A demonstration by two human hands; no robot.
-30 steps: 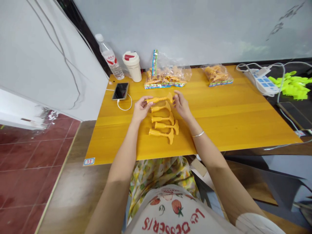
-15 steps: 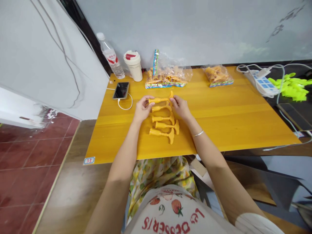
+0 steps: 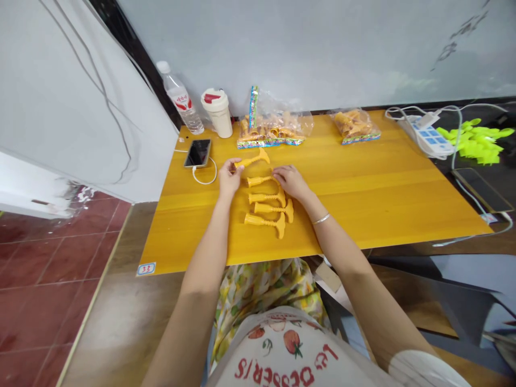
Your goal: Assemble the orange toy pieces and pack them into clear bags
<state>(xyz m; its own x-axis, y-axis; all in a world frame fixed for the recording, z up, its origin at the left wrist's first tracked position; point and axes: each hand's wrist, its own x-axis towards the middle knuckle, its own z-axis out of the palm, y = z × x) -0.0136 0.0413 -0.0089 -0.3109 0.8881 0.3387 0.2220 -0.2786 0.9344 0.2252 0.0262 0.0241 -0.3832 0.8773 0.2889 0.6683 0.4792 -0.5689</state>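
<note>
My left hand (image 3: 230, 174) is closed round the handle end of an orange plastic toy hammer (image 3: 253, 158), whose T-shaped head points away to the right. My right hand (image 3: 291, 180) has its fingers closed at the head end of a second toy hammer (image 3: 259, 181), and they hide most of that head. Below it, more of the same hammers lie in a column on the table: one (image 3: 265, 198), another (image 3: 272, 208) and the nearest one (image 3: 264, 220). All their handles point left and their heads right.
Two clear bags of orange pieces, a larger one (image 3: 278, 131) and a smaller one (image 3: 355, 126), lie at the back of the yellow table (image 3: 382, 199). A phone (image 3: 199, 153), bottle (image 3: 184, 102) and cup (image 3: 218, 113) stand left; a power strip (image 3: 431, 137) and bright yellow-green pieces (image 3: 475, 142) are right.
My left hand has drawn the top hammer left, tilting its head end away from me. My right hand has left that hammer's head and come down to the second one.
</note>
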